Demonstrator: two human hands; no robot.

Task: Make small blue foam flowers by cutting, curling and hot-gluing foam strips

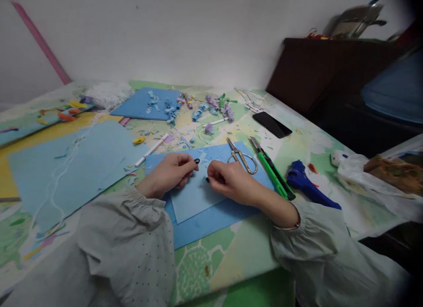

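Observation:
My left hand and my right hand face each other a short gap apart, thumbs pinched against curled fingers. Anything between those fingertips is hidden or too small to make out. Below them lies a light blue sheet on a larger, darker blue sheet, with small pale blue scraps near the top. Gold-handled scissors rest just beyond my right hand. Beside the sheets is a green utility knife, its blade extended. A white stick lies beyond my left wrist.
On the right are a blue-handled tool, a black phone and a plastic bag. Rolled, fringed paper pieces lie at the back near a blue board. Another light blue sheet with white string covers the left.

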